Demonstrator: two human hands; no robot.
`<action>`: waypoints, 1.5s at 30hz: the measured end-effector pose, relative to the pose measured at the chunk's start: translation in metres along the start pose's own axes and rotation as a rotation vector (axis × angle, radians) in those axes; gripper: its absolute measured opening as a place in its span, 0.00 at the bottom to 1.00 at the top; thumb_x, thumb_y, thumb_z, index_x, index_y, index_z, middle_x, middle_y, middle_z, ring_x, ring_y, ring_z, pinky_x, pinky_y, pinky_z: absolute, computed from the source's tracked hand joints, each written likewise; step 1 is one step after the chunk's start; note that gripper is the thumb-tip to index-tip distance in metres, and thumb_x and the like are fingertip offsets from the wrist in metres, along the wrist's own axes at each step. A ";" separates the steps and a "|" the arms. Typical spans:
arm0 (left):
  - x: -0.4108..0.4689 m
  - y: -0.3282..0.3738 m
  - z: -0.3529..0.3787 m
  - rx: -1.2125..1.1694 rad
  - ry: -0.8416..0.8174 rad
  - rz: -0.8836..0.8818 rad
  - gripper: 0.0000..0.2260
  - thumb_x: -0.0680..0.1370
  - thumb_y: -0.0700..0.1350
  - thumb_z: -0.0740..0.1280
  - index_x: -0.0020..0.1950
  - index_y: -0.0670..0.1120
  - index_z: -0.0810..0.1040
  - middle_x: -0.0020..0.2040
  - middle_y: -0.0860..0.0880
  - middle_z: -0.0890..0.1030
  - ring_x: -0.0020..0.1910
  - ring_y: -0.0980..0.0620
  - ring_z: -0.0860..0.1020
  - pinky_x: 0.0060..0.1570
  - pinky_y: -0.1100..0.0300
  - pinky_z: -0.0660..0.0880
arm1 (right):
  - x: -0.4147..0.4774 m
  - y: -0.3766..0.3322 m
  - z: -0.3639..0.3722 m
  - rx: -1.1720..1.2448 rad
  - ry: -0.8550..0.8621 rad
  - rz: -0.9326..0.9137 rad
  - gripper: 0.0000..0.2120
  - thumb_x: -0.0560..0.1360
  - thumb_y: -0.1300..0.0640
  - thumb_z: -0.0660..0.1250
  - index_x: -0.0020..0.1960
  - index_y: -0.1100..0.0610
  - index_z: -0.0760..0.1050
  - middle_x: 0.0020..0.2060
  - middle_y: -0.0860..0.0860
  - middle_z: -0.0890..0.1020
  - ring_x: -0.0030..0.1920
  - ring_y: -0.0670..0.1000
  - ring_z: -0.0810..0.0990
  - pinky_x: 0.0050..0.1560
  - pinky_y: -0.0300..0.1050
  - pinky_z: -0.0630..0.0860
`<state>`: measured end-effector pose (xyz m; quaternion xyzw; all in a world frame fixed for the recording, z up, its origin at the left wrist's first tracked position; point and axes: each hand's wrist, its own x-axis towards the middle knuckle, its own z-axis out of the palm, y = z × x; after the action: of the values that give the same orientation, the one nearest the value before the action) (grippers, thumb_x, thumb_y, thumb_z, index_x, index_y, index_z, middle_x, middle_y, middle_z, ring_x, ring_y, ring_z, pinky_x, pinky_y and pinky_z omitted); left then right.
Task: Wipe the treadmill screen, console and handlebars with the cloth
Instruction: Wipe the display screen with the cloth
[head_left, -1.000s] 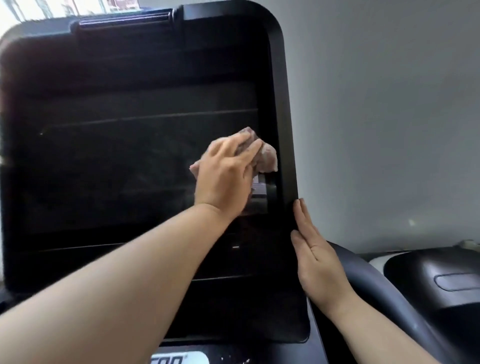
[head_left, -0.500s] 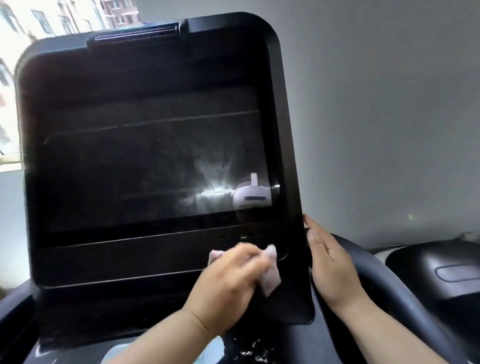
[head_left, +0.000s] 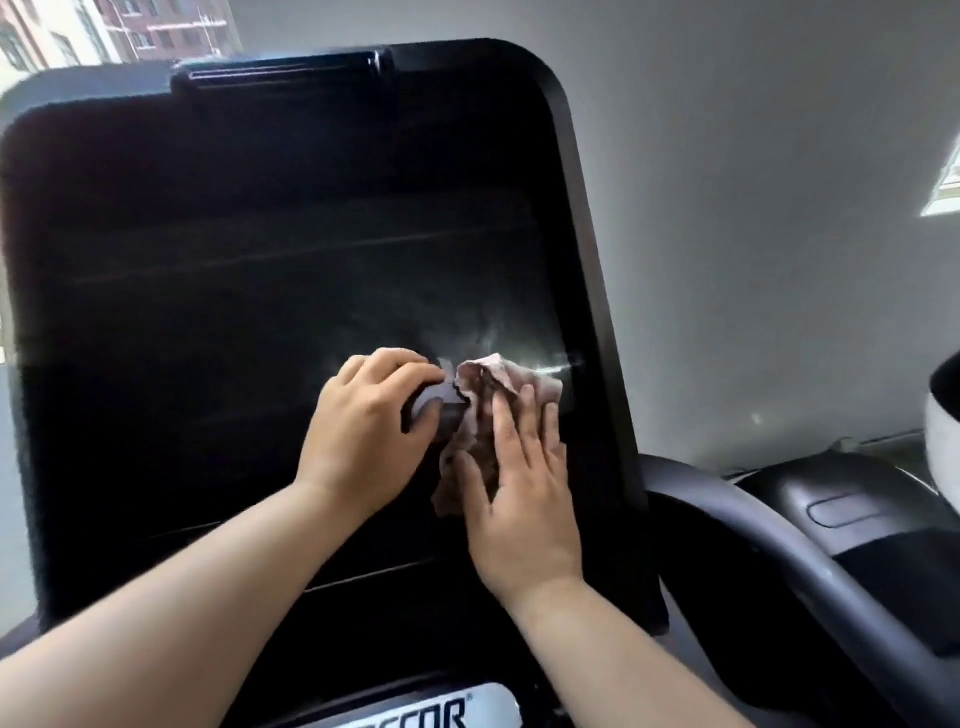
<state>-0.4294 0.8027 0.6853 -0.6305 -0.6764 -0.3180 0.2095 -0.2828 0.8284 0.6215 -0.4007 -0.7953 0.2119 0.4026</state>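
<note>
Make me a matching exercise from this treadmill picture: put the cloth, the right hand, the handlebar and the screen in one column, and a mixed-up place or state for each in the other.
Things
1. cloth
2. right hand
3. handlebar
4. screen

Places or states
A. black and shiny
B. crumpled, pinkish, pressed against the screen
C. flat, fingers straight, lying on the cloth
D. curving down at the lower right, beside the screen

Pairs: 1-B, 2-C, 3-D, 4-A
</note>
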 end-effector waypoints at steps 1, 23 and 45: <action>0.001 -0.011 -0.003 0.046 0.002 0.026 0.12 0.75 0.48 0.64 0.56 0.50 0.82 0.59 0.52 0.79 0.56 0.46 0.76 0.57 0.50 0.73 | 0.002 -0.006 0.008 -0.065 0.046 0.021 0.32 0.78 0.37 0.50 0.77 0.44 0.44 0.77 0.43 0.44 0.77 0.46 0.38 0.75 0.45 0.46; 0.020 -0.070 -0.007 0.312 -0.104 0.361 0.22 0.79 0.50 0.54 0.72 0.45 0.70 0.76 0.43 0.63 0.76 0.45 0.59 0.76 0.47 0.49 | 0.007 0.030 0.016 -0.285 0.241 0.160 0.27 0.81 0.45 0.44 0.78 0.47 0.40 0.77 0.44 0.40 0.76 0.44 0.36 0.76 0.49 0.39; 0.037 -0.086 -0.025 0.245 -0.036 0.333 0.23 0.76 0.49 0.55 0.70 0.46 0.71 0.74 0.46 0.68 0.74 0.47 0.63 0.75 0.49 0.52 | 0.013 0.033 0.006 -0.609 -0.103 -0.470 0.26 0.81 0.45 0.49 0.77 0.43 0.46 0.77 0.43 0.49 0.77 0.46 0.46 0.75 0.52 0.48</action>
<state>-0.5214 0.8117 0.7140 -0.7091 -0.6000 -0.1828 0.3221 -0.2767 0.8585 0.6021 -0.2977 -0.9110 -0.1120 0.2624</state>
